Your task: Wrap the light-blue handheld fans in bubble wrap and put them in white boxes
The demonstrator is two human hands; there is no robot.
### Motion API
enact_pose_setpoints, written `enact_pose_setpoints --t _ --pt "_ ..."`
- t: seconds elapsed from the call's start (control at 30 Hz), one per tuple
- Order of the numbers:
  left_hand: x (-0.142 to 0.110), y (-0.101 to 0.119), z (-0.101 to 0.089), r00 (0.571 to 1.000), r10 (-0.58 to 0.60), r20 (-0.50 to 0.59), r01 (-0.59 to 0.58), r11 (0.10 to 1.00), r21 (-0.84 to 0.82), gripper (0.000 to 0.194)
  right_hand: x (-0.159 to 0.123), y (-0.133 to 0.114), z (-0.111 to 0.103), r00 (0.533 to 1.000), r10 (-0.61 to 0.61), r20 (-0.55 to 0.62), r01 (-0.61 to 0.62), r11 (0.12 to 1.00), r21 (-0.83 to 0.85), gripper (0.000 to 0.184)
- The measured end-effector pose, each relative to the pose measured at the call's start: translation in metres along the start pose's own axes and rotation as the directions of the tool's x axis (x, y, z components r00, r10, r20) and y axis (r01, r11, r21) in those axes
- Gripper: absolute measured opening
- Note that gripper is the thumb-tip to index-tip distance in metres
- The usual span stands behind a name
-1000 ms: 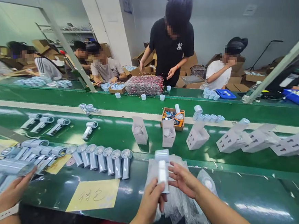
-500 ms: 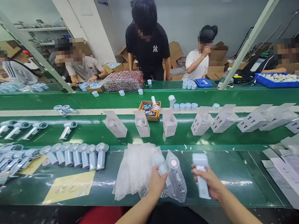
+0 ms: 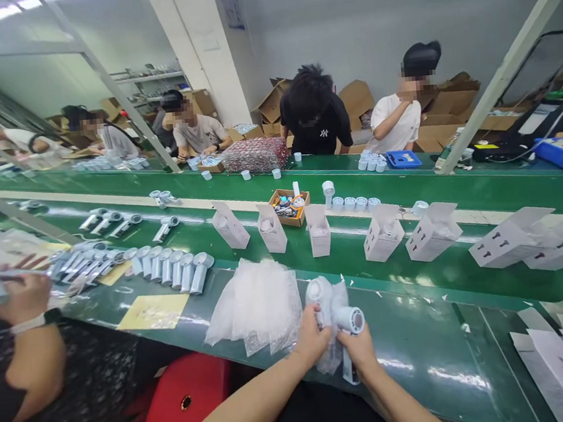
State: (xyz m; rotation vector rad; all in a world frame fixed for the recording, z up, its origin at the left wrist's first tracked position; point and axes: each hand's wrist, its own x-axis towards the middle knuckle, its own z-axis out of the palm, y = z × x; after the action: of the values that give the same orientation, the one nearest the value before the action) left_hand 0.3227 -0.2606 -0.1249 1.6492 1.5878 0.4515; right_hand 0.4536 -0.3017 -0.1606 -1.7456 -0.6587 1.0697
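Note:
My left hand (image 3: 313,335) is closed on a light-blue hair-dryer-shaped device (image 3: 319,291) wrapped in a clear bubble bag. My right hand (image 3: 361,351) grips an unwrapped device (image 3: 350,320) of the same shape, its round open end facing up and right. Both are held side by side above the front edge of the green bench (image 3: 417,330), and a second bubble bag (image 3: 339,294) shows behind them. A fanned pile of flat bubble bags (image 3: 257,304) lies just left of my left hand.
Light-blue devices (image 3: 179,271) stand in a row at left, near a yellow paper (image 3: 153,312). Open white boxes (image 3: 319,234) line the belt; more white boxes (image 3: 560,351) lie at right. A co-worker's hand (image 3: 29,292) is at far left. A red stool (image 3: 184,401) stands below.
My right hand has come left beside my left hand, turning its device so the round end faces up and right. My left hand has lifted the bagged device. The view has swung left.

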Motion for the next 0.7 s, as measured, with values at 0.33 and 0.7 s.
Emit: enact_pose_setpoints --t 0.33,0.7 --pt "0.023 0.006 -0.041 0.998 -0.006 0.061 -0.008 0.975 0.223 0.022 0.023 0.001 -0.099 0.987 -0.037 -0.158 0.011 0.987 -0.163 0.057" --pt "0.121 -0.028 -0.137 0.978 -0.151 0.147 0.029 0.787 0.616 0.025 -0.04 -0.063 -0.051 0.975 0.222 -0.019 -0.21 0.946 0.248 0.054"
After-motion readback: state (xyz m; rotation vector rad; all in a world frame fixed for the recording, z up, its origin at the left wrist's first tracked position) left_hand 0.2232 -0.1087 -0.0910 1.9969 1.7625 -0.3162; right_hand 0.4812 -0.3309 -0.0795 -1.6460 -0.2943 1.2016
